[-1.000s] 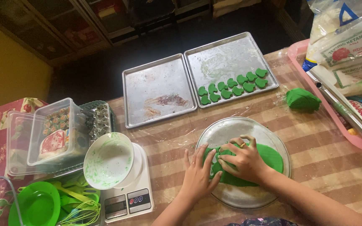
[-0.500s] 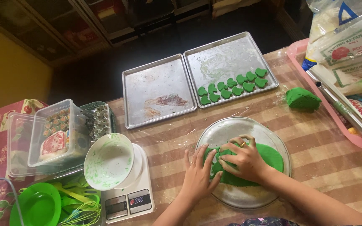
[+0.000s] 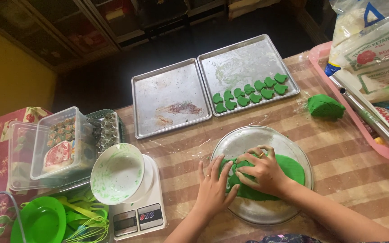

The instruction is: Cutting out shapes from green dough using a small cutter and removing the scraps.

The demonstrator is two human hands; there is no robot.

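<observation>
1. The right hand (image 3: 263, 170) presses down on a flat sheet of green dough (image 3: 289, 168), fingers curled and pinching at something small at the sheet's left edge — what exactly is under them I cannot tell.
2. The left hand (image 3: 213, 185) lies just left of that grip, fingers spread and flat, palm partly on the dough, seemingly steadying it.
3. The dough sits on a round metal plate (image 3: 248, 139) beneath both hands, which keeps it off the striped tablecloth (image 3: 338, 148).
4. Beyond the grip, small green cut shapes (image 3: 250, 92) line a rectangular metal baking tray (image 3: 235, 63); a loose green dough lump (image 3: 325, 106) lies to its right.
5. Against the earlier frames, little differs — both hands remain on the dough, fingers shifted only slightly.
</observation>
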